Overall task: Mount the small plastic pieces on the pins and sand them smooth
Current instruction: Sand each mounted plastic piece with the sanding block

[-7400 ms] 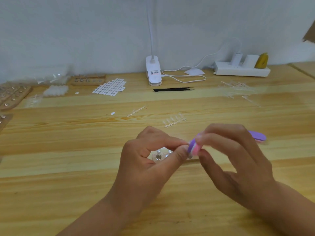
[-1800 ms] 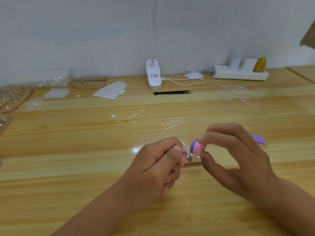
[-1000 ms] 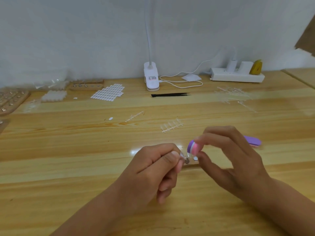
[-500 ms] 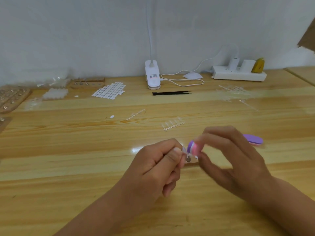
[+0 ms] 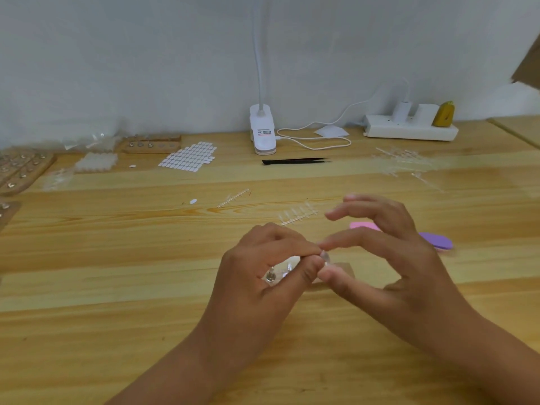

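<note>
My left hand (image 5: 263, 276) grips a clear holder with metal-headed pins (image 5: 271, 277), thumb and forefinger closed at its top end. A small clear plastic piece (image 5: 324, 256) sits there, between both hands. My right hand (image 5: 394, 264) pinches that piece with thumb and forefinger, while its other fingers are lifted and spread. The sanding block (image 5: 436, 241), purple with a pink end, lies on the table just behind my right hand, partly hidden by it.
Strips of clear plastic pieces (image 5: 298, 216) lie beyond my hands, with more at the back right (image 5: 403, 162). Black tweezers (image 5: 295, 161), a clip lamp (image 5: 263, 133), a power strip (image 5: 409, 130), a white sticker sheet (image 5: 188, 156) and wooden pin boards (image 5: 23, 168) line the back.
My right hand has let go of the sanding block, which now lies on the table behind it. Its thumb and forefinger have closed on the small piece at my left fingertips.
</note>
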Motion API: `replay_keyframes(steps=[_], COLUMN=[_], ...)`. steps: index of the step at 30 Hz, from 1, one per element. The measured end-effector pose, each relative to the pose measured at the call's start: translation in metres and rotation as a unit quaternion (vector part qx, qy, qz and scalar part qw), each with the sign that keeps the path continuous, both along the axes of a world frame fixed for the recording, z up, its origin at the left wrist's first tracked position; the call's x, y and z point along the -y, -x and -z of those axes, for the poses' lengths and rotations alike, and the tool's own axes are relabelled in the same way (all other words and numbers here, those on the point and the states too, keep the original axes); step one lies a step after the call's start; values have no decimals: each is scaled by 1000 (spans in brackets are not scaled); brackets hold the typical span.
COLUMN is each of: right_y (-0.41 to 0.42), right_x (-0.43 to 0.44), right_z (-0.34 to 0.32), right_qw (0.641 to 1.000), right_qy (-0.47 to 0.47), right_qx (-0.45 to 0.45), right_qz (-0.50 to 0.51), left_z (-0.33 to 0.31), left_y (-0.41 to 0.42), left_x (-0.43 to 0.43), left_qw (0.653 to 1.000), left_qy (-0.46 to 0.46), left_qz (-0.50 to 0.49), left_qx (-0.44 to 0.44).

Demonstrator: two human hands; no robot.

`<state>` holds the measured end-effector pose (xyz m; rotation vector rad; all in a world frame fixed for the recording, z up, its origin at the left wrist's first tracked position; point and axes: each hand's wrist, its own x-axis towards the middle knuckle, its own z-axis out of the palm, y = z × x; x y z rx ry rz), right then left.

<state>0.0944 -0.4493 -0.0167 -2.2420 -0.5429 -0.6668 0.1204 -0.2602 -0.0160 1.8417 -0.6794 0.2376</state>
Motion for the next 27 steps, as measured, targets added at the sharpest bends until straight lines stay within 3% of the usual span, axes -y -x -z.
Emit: replay_keyframes(steps=[4,8,11,14,16,27], right_y=[-1,-4,-11,-19,-23,-25], right_x=[0,4,20,34,36,40], right_z=[-2,-4,-8,-3,5,15], right_qw=[999,998,1000,997,993,990], right_qy=[-40,-22,-11,26,55,57], right_qx=[10,40,8,-68,-104,-124], right_qz=[-14,-35,-6,6,-9,-25], left_z=[0,-1,4,12,15,22], left_y=[-1,-1,-6,-14,-17,-22], left_x=[0,0,-2,-10,-13,-15], left_qw=[999,998,989,957,945,952], left_qy=[-10,-25,-142,-285,-322,-304], left_qz=[26,52,-7,-58,-57,-44], left_qx=[-19,-30,-25,1,5,6])
